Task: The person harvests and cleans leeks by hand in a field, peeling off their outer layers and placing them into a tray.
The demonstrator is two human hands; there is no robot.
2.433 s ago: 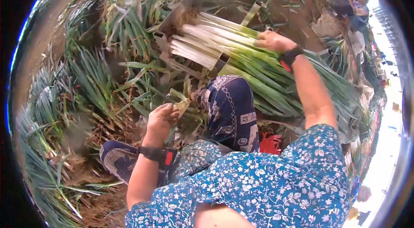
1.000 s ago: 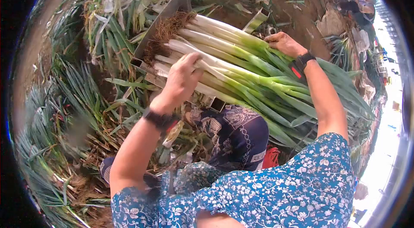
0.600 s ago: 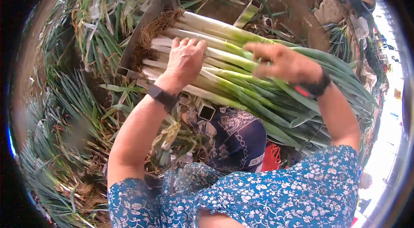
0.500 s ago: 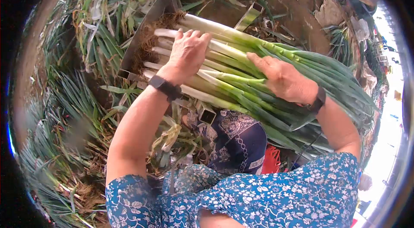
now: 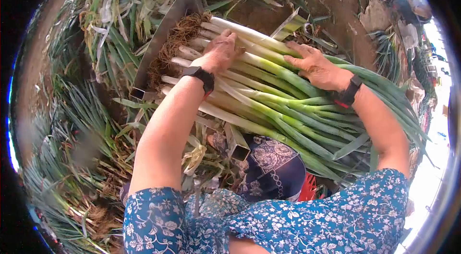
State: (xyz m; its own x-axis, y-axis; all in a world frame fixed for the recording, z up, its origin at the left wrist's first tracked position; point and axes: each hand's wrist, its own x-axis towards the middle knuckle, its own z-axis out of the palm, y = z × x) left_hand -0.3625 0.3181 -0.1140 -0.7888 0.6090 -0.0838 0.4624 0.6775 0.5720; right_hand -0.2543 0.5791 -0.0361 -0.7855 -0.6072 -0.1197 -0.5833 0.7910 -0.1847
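A bundle of large green onions lies side by side across a metal frame, with white shafts to the left and green leaves to the right. Their brown roots sit against the frame's upright metal plate. My left hand has its fingers curled down over the white shafts near the root end. Farther along, my right hand rests on the upper onions where white turns green, its fingers spread. The undersides of both hands are hidden.
Square metal tube ends jut out above and below the bundle. Heaps of green onions and loose leaves lie to the left. My knee in patterned dark cloth is under the near side.
My left hand has shifted right along the shafts. My right hand has gone from a pointing shape to spread fingers, slightly higher on the bundle. The upper onions lie differently.
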